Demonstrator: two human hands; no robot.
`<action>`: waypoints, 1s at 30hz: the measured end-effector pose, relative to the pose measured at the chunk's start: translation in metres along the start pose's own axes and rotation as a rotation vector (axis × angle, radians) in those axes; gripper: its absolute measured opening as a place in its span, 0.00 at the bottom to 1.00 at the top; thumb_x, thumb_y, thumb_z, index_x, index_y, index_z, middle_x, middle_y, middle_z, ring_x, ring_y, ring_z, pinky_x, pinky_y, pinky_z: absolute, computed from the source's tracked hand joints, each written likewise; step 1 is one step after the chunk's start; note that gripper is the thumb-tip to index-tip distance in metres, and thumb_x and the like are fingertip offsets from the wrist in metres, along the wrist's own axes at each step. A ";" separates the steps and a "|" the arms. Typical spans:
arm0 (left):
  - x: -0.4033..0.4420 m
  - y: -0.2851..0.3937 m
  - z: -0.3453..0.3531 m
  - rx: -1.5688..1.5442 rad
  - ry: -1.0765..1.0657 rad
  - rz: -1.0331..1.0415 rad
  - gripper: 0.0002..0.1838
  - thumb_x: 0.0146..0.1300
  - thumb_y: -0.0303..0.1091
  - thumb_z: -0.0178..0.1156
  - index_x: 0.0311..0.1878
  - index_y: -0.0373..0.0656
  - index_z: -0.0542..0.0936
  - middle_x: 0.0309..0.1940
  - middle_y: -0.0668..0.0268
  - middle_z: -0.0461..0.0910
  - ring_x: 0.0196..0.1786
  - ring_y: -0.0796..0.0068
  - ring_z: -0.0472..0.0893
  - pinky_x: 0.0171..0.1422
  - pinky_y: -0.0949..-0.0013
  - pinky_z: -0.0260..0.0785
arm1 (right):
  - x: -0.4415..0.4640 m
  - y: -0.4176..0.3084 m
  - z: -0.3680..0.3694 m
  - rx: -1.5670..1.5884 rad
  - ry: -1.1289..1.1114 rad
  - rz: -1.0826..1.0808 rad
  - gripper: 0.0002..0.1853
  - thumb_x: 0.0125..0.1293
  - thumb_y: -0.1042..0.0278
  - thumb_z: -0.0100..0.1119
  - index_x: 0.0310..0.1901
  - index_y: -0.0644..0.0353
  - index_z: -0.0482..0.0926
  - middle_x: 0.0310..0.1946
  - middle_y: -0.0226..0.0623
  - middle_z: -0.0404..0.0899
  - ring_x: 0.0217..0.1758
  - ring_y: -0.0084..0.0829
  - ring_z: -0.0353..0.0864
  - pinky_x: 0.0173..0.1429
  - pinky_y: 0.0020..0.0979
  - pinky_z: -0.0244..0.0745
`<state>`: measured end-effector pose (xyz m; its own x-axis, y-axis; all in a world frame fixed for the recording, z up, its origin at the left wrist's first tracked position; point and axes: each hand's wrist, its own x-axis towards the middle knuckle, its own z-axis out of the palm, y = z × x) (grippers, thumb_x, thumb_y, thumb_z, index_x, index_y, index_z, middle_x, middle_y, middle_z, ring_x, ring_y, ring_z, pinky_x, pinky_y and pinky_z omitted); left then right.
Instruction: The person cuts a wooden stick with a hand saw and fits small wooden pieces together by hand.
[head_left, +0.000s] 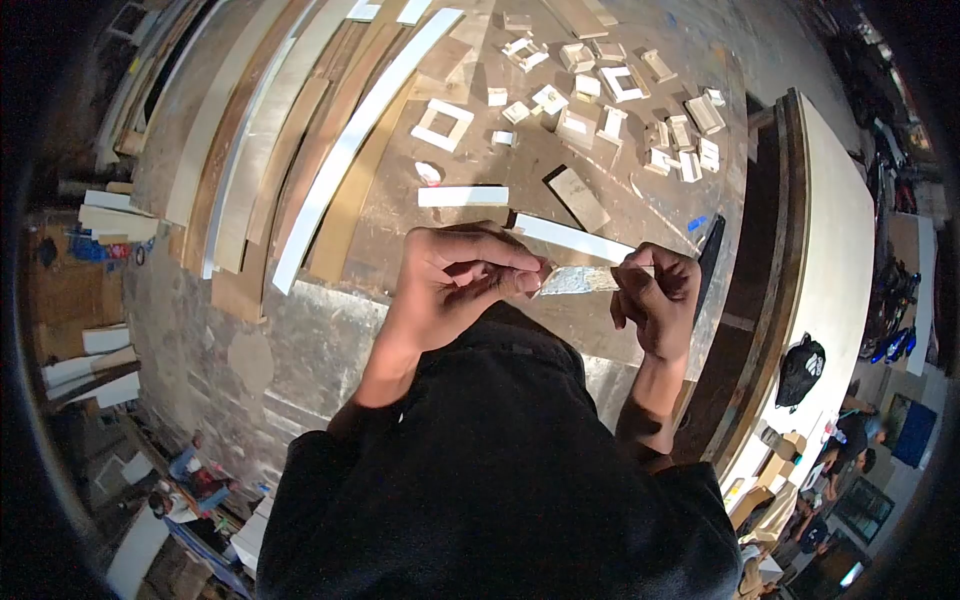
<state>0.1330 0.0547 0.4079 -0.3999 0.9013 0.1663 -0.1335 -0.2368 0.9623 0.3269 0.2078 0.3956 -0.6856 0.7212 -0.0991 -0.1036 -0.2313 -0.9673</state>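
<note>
Between my two hands is a small flat piece [570, 281], mottled grey with a tan end; its exact kind does not show clearly. My left hand [465, 272] pinches its left end between thumb and fingertips. The other end is gripped in the curled fingers of my right hand [655, 290]. Just beyond my hands lies a white strip [570, 238] on the work surface. A short white board [463, 196] and a dark-edged wooden block [579, 199] lie a little farther off.
Long wooden and white boards [350, 150] spread across the left. Several small wooden frames and blocks [625, 84] are scattered at the back right. A pale tabletop [820, 250] with a black bag [802, 372] stands at the right. Other people [190, 500] are at the lower edges.
</note>
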 end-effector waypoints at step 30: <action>0.011 -0.004 -0.012 0.416 -0.126 0.112 0.08 0.59 0.18 0.68 0.41 0.37 0.88 0.37 0.60 0.86 0.38 0.72 0.88 0.41 0.74 0.78 | 0.013 0.000 -0.006 -0.030 0.005 0.215 0.10 0.64 0.75 0.68 0.27 0.67 0.79 0.20 0.34 0.80 0.11 0.19 0.72 0.14 0.22 0.61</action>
<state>0.1180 0.0612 0.4032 -0.2739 0.9216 0.2749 0.2910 -0.1930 0.9370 0.3218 0.2209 0.3928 -0.6861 0.6605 -0.3049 0.0666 -0.3604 -0.9304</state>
